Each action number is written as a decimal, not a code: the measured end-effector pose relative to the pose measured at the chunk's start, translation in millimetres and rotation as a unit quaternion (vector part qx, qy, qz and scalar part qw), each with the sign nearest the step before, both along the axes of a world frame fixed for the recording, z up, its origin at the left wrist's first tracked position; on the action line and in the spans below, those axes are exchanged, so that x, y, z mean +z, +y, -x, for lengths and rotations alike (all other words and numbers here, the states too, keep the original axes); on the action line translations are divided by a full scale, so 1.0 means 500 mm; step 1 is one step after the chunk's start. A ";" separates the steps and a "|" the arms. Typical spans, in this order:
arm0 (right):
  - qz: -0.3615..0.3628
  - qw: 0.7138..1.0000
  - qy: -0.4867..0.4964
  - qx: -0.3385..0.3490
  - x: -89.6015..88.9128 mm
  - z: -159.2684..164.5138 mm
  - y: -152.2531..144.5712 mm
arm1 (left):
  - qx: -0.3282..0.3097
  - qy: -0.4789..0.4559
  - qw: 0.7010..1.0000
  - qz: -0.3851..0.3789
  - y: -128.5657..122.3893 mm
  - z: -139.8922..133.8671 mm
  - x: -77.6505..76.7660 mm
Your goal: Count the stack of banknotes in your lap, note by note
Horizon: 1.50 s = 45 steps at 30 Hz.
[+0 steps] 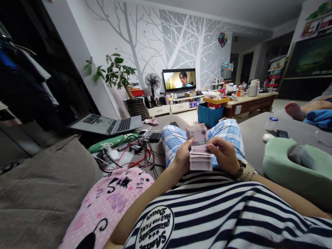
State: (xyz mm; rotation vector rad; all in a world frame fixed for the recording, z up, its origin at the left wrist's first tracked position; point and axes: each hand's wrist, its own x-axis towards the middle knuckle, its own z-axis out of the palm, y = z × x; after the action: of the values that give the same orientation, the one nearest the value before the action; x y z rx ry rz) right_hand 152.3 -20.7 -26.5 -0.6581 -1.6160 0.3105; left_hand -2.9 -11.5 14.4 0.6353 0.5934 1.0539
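Note:
A stack of pale purple banknotes [197, 135] lies bent over above my lap, its upper part leaning away and its lower part hanging toward my shirt. My left hand [183, 152] is closed around the stack's left side, thumb on top. At the right edge, my right hand [224, 154] pinches a note near the fold between thumb and fingers. Several note edges fan out at the fold. Blue checked trousers [172, 138] are under both hands. On my right wrist sit a bead bracelet and a light-strapped watch [247, 171].
On the left are an open laptop [109, 125], tangled cables [140, 148] and a pink cat-print cloth [116, 193]. To the right lie a green neck pillow [278, 159], a white mouse [268, 137] and another person's bare foot [294, 110]. A blue bin [210, 116] stands ahead.

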 end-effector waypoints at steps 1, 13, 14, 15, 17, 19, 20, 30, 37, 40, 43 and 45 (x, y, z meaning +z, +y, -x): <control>0.001 1.000 -0.002 0.009 0.000 -0.001 -0.001 | 0.012 0.002 1.000 -0.001 0.001 -0.001 0.000; 0.031 0.996 0.035 -0.079 0.001 0.001 0.010 | 0.042 0.034 0.998 -0.014 0.002 -0.003 -0.006; 0.043 0.993 0.045 -0.096 0.000 0.001 0.015 | 0.034 0.032 0.999 -0.018 0.003 -0.002 -0.009; 0.055 0.991 0.053 -0.105 -0.001 0.002 0.020 | 0.029 0.030 0.999 -0.024 0.004 0.000 -0.012; 0.076 0.990 0.063 -0.102 -0.002 0.001 0.029 | 0.029 0.028 0.998 -0.040 0.006 0.001 -0.017; 0.087 0.990 0.066 -0.087 -0.002 0.001 0.033 | 0.037 0.029 0.997 -0.060 0.009 0.001 -0.022; 0.091 0.990 0.067 -0.078 -0.002 0.001 0.035 | 0.041 0.030 0.996 -0.069 0.010 0.001 -0.024; 0.085 0.992 0.071 -0.061 -0.001 0.002 0.029 | 0.035 0.026 0.997 -0.061 0.015 -0.005 -0.022; 0.040 0.997 0.059 -0.037 0.002 0.000 0.018 | 0.043 0.010 0.998 -0.046 0.014 -0.005 -0.017; 0.026 0.998 0.045 -0.027 0.003 0.000 0.014 | 0.038 0.016 0.996 -0.080 0.011 -0.002 -0.018; 0.019 0.999 0.036 -0.017 0.003 0.001 0.011 | 0.027 0.010 0.996 -0.085 0.012 -0.001 -0.019; 0.016 0.999 0.035 -0.014 0.003 0.001 0.010 | 0.021 0.003 0.997 -0.071 0.015 -0.002 -0.020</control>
State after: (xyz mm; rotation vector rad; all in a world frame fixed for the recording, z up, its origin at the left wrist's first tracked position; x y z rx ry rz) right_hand 151.8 -15.9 -25.0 -0.6866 -1.5360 0.3354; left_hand -1.7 -3.8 4.4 0.7520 0.5419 1.1406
